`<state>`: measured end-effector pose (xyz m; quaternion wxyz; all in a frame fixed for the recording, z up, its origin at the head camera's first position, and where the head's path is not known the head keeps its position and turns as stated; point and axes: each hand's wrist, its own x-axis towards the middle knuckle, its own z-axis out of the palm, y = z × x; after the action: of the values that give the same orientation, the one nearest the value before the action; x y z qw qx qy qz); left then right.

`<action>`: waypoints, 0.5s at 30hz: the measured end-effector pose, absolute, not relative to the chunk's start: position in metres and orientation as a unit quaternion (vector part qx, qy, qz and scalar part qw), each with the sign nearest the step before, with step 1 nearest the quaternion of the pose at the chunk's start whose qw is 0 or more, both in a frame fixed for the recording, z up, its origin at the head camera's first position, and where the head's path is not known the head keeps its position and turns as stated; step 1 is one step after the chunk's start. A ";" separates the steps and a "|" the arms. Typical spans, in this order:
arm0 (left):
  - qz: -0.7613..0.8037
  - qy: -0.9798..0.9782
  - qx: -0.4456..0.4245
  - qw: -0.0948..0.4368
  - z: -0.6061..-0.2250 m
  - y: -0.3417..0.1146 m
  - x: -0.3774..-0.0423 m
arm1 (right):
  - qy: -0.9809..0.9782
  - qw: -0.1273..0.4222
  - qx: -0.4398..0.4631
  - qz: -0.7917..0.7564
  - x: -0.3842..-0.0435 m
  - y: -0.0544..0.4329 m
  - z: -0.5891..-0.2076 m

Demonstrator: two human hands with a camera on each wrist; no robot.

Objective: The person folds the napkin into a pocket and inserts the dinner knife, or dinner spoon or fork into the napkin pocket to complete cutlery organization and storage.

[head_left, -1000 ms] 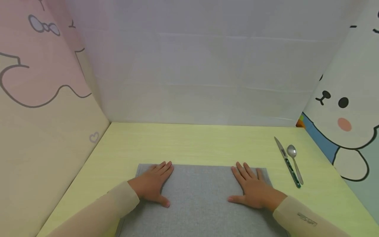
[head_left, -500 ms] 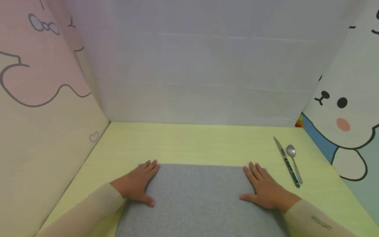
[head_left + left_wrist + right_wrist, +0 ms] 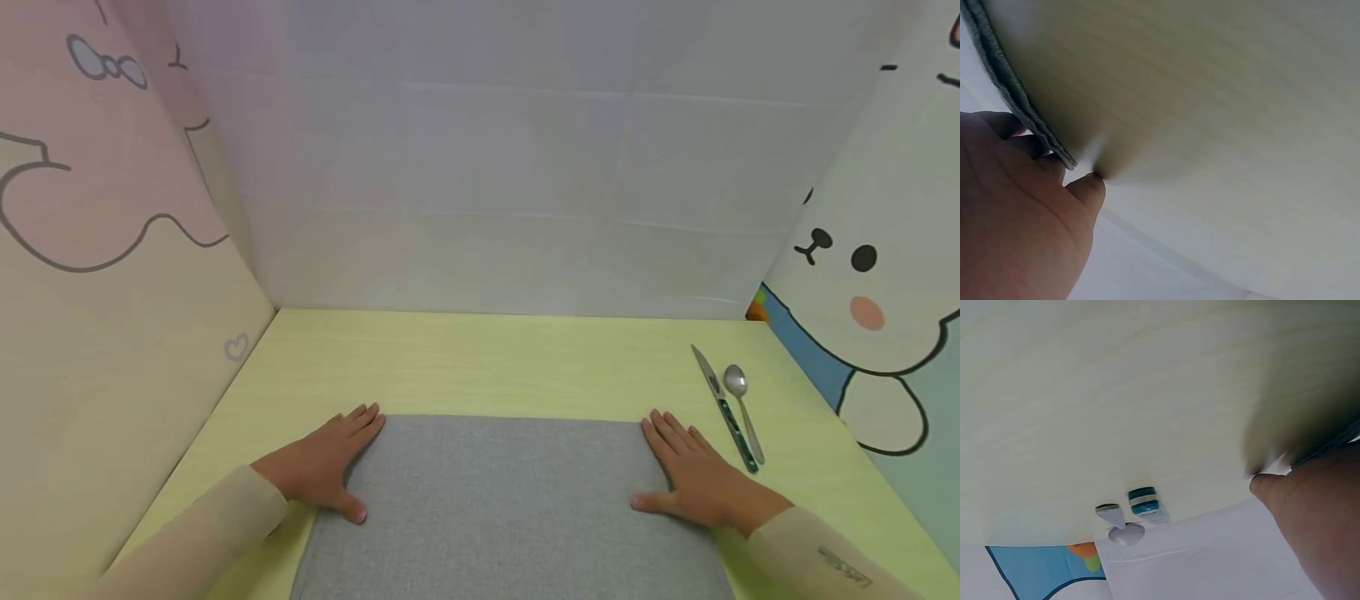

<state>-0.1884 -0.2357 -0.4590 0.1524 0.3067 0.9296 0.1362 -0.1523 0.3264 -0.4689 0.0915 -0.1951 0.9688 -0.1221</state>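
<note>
A grey cloth (image 3: 510, 508) lies flat on the pale yellow table, its far edge straight and its near part cut off by the frame. My left hand (image 3: 322, 462) rests on its far left corner, fingers straight, thumb spread onto the cloth. At the far right corner my right hand (image 3: 701, 475) lies the same way, palm down. In the left wrist view the cloth's layered edge (image 3: 1016, 94) shows beside the left hand (image 3: 1022, 206). The right wrist view has the right hand (image 3: 1316, 506) at the cloth's dark edge, with its little finger out on the table.
Right of the cloth lie a knife (image 3: 725, 408) with a green patterned handle and a metal spoon (image 3: 742, 412). The table (image 3: 480, 358) meets a white back wall (image 3: 487, 192). Cartoon-printed side panels stand left (image 3: 112, 375) and right (image 3: 885, 333).
Both hands have slid outward over the cloth, the left one leftward and the right one rightward, to its far corners. Cloth, knife and spoon have stayed in place.
</note>
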 end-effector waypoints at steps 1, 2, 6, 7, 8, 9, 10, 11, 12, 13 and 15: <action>0.134 0.930 0.304 0.156 -0.459 -0.236 -0.188 | 0.969 0.092 -0.197 -0.121 -0.153 0.328 -0.469; 0.134 0.930 0.303 0.156 -0.458 -0.237 -0.188 | 0.968 0.093 -0.198 -0.121 -0.153 0.329 -0.469; 0.130 0.934 0.295 0.156 -0.454 -0.234 -0.185 | 0.967 0.090 -0.205 -0.119 -0.152 0.327 -0.468; 0.129 0.935 0.292 0.153 -0.452 -0.232 -0.184 | 0.967 0.087 -0.206 -0.118 -0.151 0.326 -0.467; 0.128 0.936 0.291 0.148 -0.451 -0.230 -0.183 | 0.968 0.084 -0.207 -0.117 -0.151 0.324 -0.467; 0.123 0.939 0.289 0.141 -0.450 -0.228 -0.182 | 0.968 0.083 -0.207 -0.115 -0.150 0.322 -0.466; 0.117 0.941 0.287 0.134 -0.449 -0.226 -0.181 | 0.968 0.082 -0.207 -0.114 -0.149 0.319 -0.465; 0.107 0.944 0.286 0.128 -0.449 -0.225 -0.180 | 0.968 0.084 -0.206 -0.115 -0.148 0.318 -0.464; 0.100 0.946 0.285 0.120 -0.448 -0.224 -0.179 | 0.968 0.087 -0.206 -0.114 -0.148 0.316 -0.464; 0.091 0.948 0.284 0.115 -0.449 -0.223 -0.179 | 0.967 0.090 -0.206 -0.116 -0.147 0.315 -0.463; 0.074 0.951 0.279 0.112 -0.450 -0.224 -0.177 | 0.967 0.100 -0.203 -0.116 -0.146 0.314 -0.462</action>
<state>-0.1775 -0.2239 -0.4502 0.1122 0.2793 0.9508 0.0741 -0.1457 0.3141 -0.4622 0.0997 -0.2032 0.9671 -0.1164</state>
